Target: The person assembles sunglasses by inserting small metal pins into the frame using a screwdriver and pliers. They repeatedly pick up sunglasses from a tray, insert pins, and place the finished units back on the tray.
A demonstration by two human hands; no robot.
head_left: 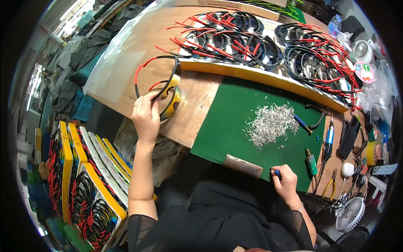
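Note:
My left hand [146,115] is closed around the lower end of a thin black curved band [174,69] with red sleeved sections. It is held up over the left side of the wooden table, next to yellow and black round pieces [171,105]. My right hand [286,180] is closed at the front edge of a green mat [218,130], with the end of a blue-handled tool [275,172] showing from it; the rest is hidden. Left of that hand lies a brownish half-round bar [243,166]. A pile of small silvery pins [270,126] lies on the mat.
Behind the mat, yellow-edged trays [252,73] hold several black-and-red bands. Blue-handled pliers [303,124], a green-handled tool [311,161], a blue electric tool [329,138] and yellow pliers [330,185] lie right. Filled trays [100,189] stand at left; a white fan [350,215] stands lower right.

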